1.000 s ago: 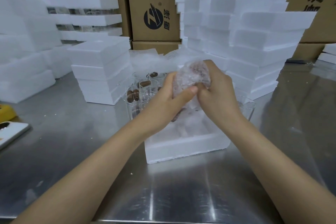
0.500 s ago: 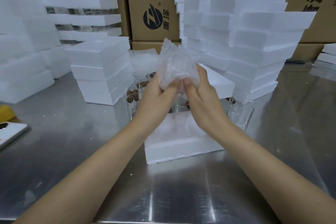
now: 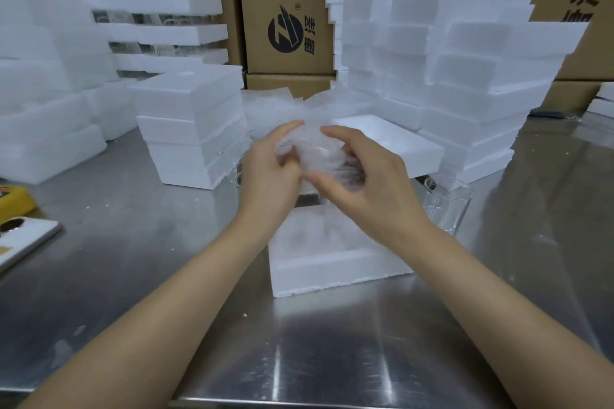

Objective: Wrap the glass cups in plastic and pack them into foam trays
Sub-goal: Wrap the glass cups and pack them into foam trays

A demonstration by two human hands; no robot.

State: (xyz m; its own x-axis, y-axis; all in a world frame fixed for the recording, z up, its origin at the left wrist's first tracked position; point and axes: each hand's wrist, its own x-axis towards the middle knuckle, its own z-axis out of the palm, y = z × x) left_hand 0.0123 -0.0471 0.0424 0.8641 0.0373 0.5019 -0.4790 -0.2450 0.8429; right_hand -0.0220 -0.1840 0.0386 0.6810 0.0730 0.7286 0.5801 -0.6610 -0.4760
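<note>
On the table [image 3: 133, 242], an open foam tray [image 3: 332, 271] sits just below the hands. Above it, the left hand [image 3: 269, 179] and right hand [image 3: 375, 192] each have their grip clamped round 1 plastic-wrapped glass cup [image 3: 319, 154] held between them. It is probably fragile and slippery, so best cradled by its sides. Beyond, a bare cup [image 3: 447, 209] stands.

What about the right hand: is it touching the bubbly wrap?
Touching. The head view shows the right hand with thumb and fingers curled round the wrap.

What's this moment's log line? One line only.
wrapping | left hand, right hand grip plastic-wrapped cup | over foam tray | unpacked
</note>
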